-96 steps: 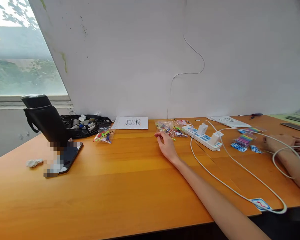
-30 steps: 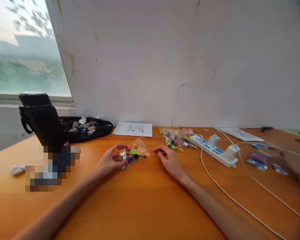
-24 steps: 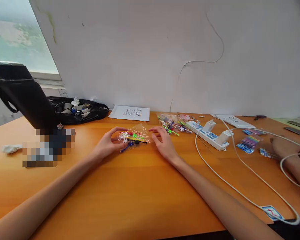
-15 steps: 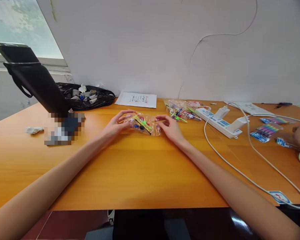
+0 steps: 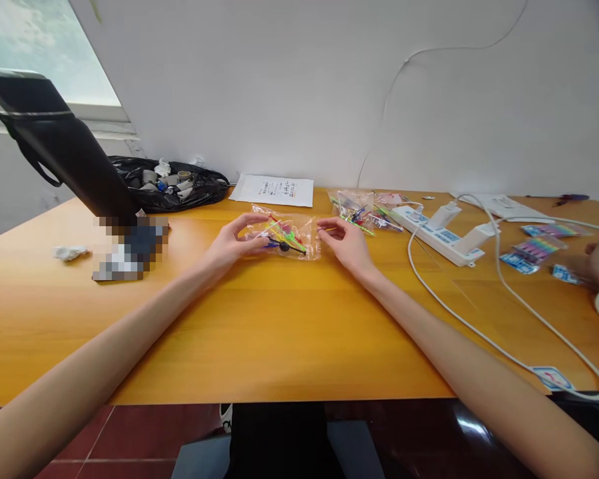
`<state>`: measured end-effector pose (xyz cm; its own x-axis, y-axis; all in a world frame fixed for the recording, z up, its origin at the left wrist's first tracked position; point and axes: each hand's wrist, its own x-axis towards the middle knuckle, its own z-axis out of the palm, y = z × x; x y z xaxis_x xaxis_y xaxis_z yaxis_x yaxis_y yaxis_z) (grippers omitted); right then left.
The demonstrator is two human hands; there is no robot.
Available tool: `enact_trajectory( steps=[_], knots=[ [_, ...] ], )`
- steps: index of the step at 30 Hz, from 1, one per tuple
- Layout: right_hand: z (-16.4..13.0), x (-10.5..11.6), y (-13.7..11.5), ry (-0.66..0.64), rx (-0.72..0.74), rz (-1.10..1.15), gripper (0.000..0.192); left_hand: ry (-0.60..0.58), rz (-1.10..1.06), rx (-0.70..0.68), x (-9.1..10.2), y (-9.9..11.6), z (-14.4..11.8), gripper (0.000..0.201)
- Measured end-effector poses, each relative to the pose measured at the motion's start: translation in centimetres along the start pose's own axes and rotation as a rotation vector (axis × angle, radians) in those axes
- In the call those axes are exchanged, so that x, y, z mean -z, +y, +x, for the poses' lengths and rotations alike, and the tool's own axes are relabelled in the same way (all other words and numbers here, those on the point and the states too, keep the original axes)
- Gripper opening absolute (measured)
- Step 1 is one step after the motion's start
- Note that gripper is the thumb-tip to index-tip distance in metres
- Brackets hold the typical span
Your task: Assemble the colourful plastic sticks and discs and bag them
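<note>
Left hand (image 5: pixel 247 236) holds bag (image 5: pixel 287 238) | right hand (image 5: pixel 348 247) by its edge | room: nearside

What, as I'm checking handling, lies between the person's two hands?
In the head view, a clear plastic bag of colourful parts lies between the left hand and the right hand.

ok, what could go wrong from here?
Slip: the left hand has the clear bag by one end, and I can't tell whether the right hand touches the other, so it could slide loose.
Spill: if the bag opens, the small coloured pieces inside might scatter over the table.
Snag: the white cable runs close to the right forearm, which could catch it.
</note>
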<state>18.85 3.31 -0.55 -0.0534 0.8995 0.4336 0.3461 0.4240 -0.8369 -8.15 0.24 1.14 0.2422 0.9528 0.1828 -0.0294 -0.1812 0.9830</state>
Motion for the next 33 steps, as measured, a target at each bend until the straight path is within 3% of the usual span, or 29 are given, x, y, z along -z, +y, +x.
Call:
enact_trajectory(
  steps=[3, 8, 11, 18, 24, 33],
  knots=[
    [-0.1, 0.1, -0.4, -0.001, 0.028, -0.038, 0.017, -0.085, 0.047, -0.024, 0.2, 0.0, 0.1, 0.057],
    [0.0, 0.3, -1.1, 0.035, 0.058, -0.054, 0.016, -0.235, -0.006, 0.094, -0.6, 0.1, -0.2, 0.054],
    [0.1, 0.5, -1.2, 0.034, 0.046, -0.046, 0.016, -0.194, 0.003, 0.079, -1.0, 0.1, -0.3, 0.049],
    [0.1, 1.0, -0.7, -0.116, -0.047, -0.088, 0.021, -0.092, 0.036, 0.088, -0.4, -0.2, -0.3, 0.049],
    [0.2, 1.3, -1.6, -0.073, -0.034, -0.048, 0.016, -0.225, 0.046, 0.052, -0.2, 0.3, -0.5, 0.050],
    [0.3, 1.6, -1.6, -0.025, -0.102, -0.129, 0.011, -0.166, -0.013, 0.024, -0.5, -0.2, -0.2, 0.059]
  ],
)
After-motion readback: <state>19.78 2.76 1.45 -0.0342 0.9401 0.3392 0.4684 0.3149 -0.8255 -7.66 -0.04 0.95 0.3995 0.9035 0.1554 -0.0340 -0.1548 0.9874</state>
